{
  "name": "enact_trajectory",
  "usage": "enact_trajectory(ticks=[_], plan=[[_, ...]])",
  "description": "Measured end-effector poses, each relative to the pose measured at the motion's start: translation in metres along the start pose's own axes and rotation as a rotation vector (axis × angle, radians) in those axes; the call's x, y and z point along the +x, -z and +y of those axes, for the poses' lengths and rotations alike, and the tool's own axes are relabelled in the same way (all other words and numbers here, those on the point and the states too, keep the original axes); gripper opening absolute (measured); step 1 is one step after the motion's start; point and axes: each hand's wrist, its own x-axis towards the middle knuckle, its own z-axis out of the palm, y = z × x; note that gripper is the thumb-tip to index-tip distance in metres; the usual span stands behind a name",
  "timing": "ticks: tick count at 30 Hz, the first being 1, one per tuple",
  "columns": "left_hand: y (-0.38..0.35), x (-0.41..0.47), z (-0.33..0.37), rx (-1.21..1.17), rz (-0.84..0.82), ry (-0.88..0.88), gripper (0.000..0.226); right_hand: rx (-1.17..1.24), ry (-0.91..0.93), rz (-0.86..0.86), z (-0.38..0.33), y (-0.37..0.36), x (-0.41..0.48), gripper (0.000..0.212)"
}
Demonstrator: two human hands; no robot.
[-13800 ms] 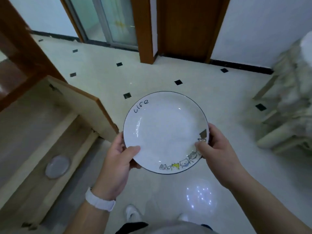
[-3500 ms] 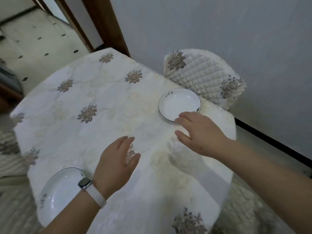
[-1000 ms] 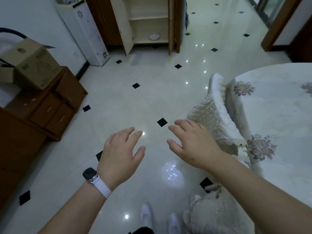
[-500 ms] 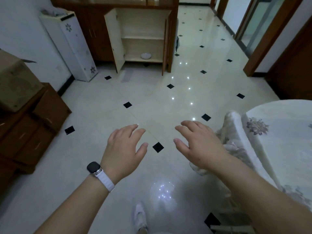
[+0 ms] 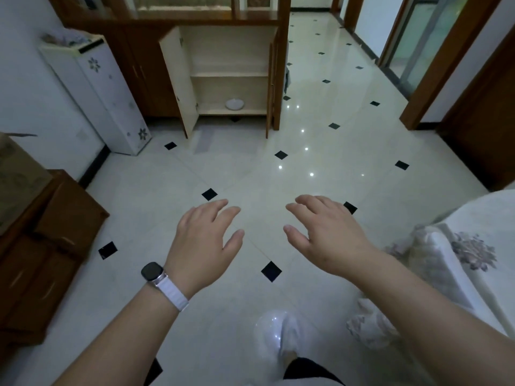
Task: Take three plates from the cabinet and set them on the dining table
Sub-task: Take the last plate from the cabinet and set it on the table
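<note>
A wooden cabinet (image 5: 231, 73) stands ahead across the floor with both lower doors swung open. One white plate (image 5: 234, 103) lies on its bottom shelf; the shelf above looks bare. My left hand (image 5: 204, 240), with a white-strapped watch on the wrist, and my right hand (image 5: 326, 235) hang palm-down over the tiled floor, fingers spread, holding nothing. The dining table's cloth-covered edge (image 5: 490, 215) shows at the far right; no plates on it are in view.
A white floral-print appliance (image 5: 100, 90) stands left of the cabinet. A brown drawer unit (image 5: 47, 246) with a cardboard box (image 5: 16, 176) lines the left wall. A padded chair (image 5: 434, 263) sits by the table. A doorway (image 5: 418, 51) opens at the right.
I have turned away from the table and moved toward the cabinet, which is now larger and more central. Both hands stay empty and spread.
</note>
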Motion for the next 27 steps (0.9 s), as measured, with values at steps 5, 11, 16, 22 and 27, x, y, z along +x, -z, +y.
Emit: enact_trajectory(ticks=[5,11,16,22,27], plan=[[-0.026,0.075,-0.022,0.012,-0.029,0.013,0.047,0.017,-0.012,-0.045,0.034,-0.014,0.077,0.057],[-0.054,0.184,-0.037,0.045,-0.084,0.045,0.047,0.058,0.005,-0.100,0.087,-0.030,0.183,0.063],[-0.061,0.267,-0.043,0.075,-0.066,0.052,0.047,0.075,0.051,-0.102,0.122,-0.025,0.263,0.063],[-0.067,0.325,-0.065,0.067,-0.078,0.059,0.048,0.097,0.063,-0.086,0.140,-0.022,0.332,0.063],[-0.070,0.366,-0.111,0.067,-0.064,0.107,0.050,0.072,0.094,-0.125,0.134,-0.032,0.397,0.063]])
